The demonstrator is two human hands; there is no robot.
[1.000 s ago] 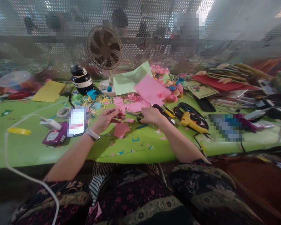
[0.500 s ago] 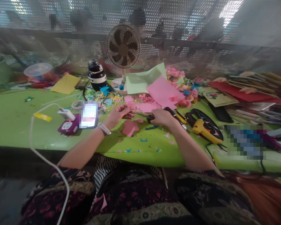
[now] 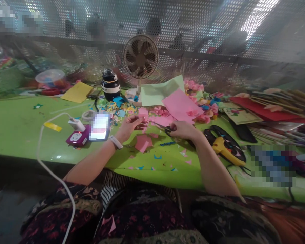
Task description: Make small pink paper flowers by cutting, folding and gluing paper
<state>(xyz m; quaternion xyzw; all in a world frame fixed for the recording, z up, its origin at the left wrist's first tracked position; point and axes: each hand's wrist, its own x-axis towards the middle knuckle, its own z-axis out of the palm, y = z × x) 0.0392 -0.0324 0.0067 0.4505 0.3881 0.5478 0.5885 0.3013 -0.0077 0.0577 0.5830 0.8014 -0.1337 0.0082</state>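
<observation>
My left hand pinches a small pink paper piece just above the green table. My right hand is closed around the handles of scissors, whose blades point left toward that piece. Under the hands lie folded pink paper scraps and tiny coloured offcuts. A white watch is on my left wrist.
A phone on a purple power bank with a white cable lies left of my hand. Behind stand a small fan, a black bottle, pink and green sheets and paper flowers. A yellow glue gun lies at right.
The view has shifted, so everything sits further right in the picture. My left hand has lifted the pink piece slightly toward the scissor blades; both hands stay close together.
</observation>
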